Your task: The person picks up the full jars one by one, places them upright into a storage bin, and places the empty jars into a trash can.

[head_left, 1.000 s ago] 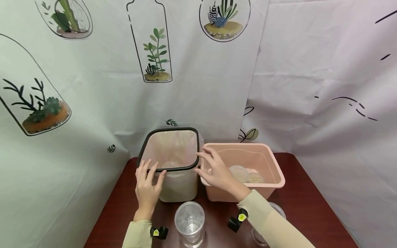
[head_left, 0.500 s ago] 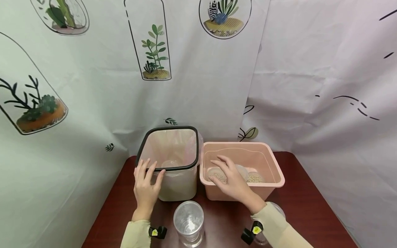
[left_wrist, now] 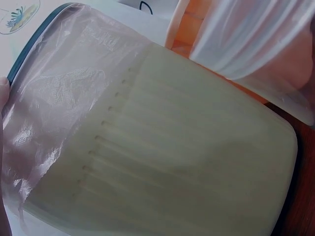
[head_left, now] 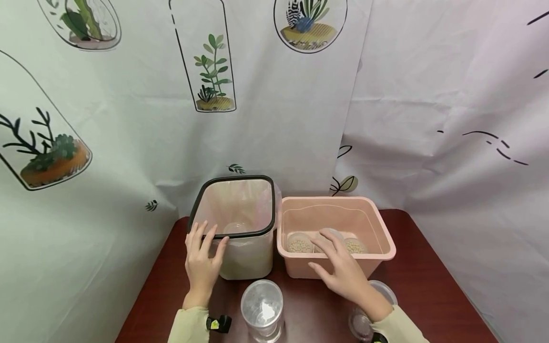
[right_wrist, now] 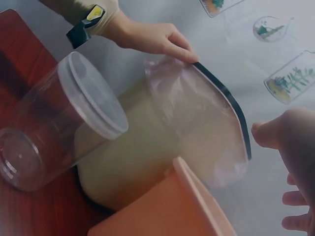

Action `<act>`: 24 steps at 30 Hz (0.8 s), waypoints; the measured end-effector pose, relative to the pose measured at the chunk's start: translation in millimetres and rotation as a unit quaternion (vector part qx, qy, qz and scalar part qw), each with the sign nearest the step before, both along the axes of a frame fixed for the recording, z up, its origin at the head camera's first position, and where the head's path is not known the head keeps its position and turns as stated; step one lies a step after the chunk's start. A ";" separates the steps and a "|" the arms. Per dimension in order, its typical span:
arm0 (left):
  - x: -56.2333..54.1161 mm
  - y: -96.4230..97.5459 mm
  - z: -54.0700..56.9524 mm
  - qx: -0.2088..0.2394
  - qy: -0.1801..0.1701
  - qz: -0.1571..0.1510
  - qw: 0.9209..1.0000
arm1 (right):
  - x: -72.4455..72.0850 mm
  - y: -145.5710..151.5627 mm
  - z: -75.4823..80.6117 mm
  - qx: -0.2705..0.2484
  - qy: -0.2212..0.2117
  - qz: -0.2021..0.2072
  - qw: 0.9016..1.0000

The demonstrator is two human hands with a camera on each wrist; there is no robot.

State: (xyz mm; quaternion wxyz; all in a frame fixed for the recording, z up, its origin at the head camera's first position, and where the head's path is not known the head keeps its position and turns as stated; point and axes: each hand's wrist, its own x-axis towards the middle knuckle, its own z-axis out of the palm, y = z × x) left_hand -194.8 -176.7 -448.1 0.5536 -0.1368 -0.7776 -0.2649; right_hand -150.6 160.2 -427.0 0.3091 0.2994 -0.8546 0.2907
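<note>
My left hand holds the front left of the black rim on a beige trash bin, fingertips over the rim and thumb on the outside. A thin translucent bag lines the bin and folds down over its edge. Inside the bin lies something clear and round. My right hand, with nothing in it, hovers at the front wall of a pink plastic tub, fingers spread and slightly bent. Within the tub sit round containers of pale beads or beans, partly hidden by that hand.
A clear plastic jar stands on the dark red table in front of the bin. A second clear jar is partly covered by my right forearm. A white printed curtain hangs close behind the bin and tub.
My right hand has moved from the bin's right edge across the tub, rightward and toward me, uncovering a bead container. The left hand has stayed at the bin's rim.
</note>
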 end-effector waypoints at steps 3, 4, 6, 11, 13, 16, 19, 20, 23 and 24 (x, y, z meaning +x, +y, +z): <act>0.4 1.0 -1.0 -0.001 -0.004 0.000 1.000 | 8.8 11.2 -5.1 0.005 0.013 -0.011 1.000; 0.5 1.2 -1.0 0.000 -0.004 0.000 1.000 | 11.9 14.7 -6.8 0.006 0.013 -0.018 1.000; 0.5 1.5 -0.7 0.002 -0.001 0.001 1.000 | 17.8 21.2 -9.5 0.010 0.007 -0.033 0.999; 0.0 1.4 0.8 0.001 0.007 0.002 1.000 | 30.6 36.8 -17.1 0.013 0.008 -0.065 0.998; -0.1 1.1 0.6 0.000 0.008 0.002 1.000 | 34.8 42.5 -20.3 0.007 0.004 -0.067 0.998; -0.2 0.3 0.6 0.005 0.010 0.003 1.000 | 39.7 49.3 -24.6 0.009 -0.011 -0.075 0.997; -0.4 0.0 0.5 0.009 0.011 0.002 1.000 | 42.8 54.6 -28.6 0.011 -0.008 -0.084 0.996; -0.4 0.2 0.4 0.009 0.010 0.002 1.000 | 44.0 56.3 -30.0 0.013 -0.001 -0.092 0.996; -0.4 1.1 0.3 0.005 0.009 0.000 1.000 | 47.7 61.5 -34.8 0.008 0.027 -0.108 0.994; -0.5 1.3 0.4 0.005 0.008 -0.001 1.000 | 49.2 63.3 -36.6 0.005 0.030 -0.113 0.993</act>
